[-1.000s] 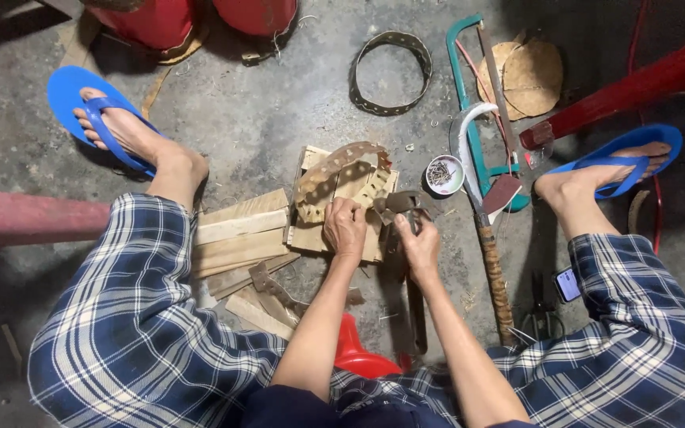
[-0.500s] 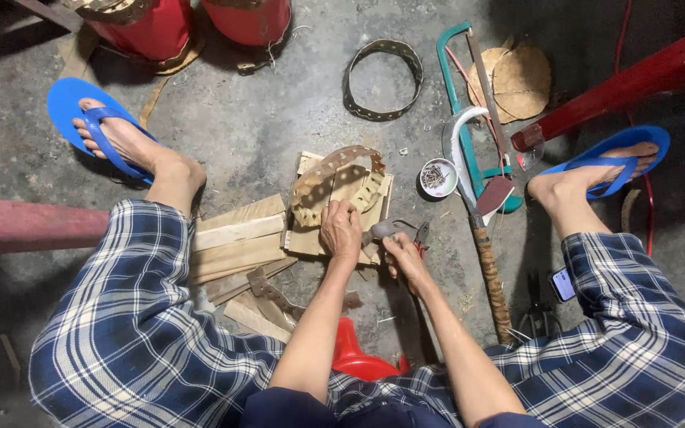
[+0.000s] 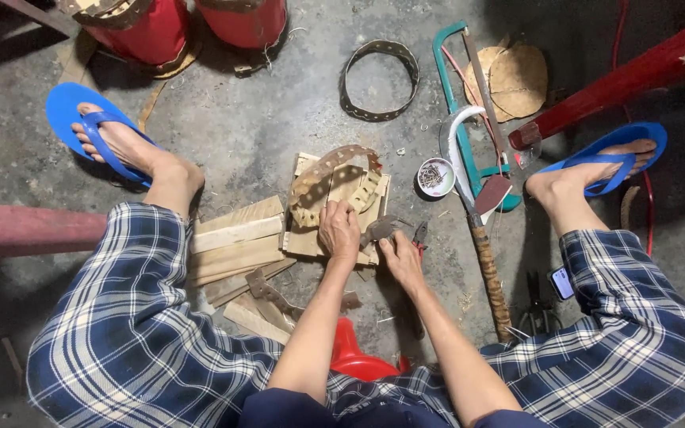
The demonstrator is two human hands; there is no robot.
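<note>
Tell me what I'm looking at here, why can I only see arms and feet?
The camera sits on a person's head and looks straight down, so you see only their arms, checked trousers and feet in blue sandals. They sit low over a concrete floor. The left hand presses on a curved strip with holes lying on a wooden board. The right hand holds a small metal piece beside it; I cannot tell what kind. Around them lie wood offcuts, a little bowl of nails, a green hacksaw, a sickle-like knife and a round holed band.
</note>
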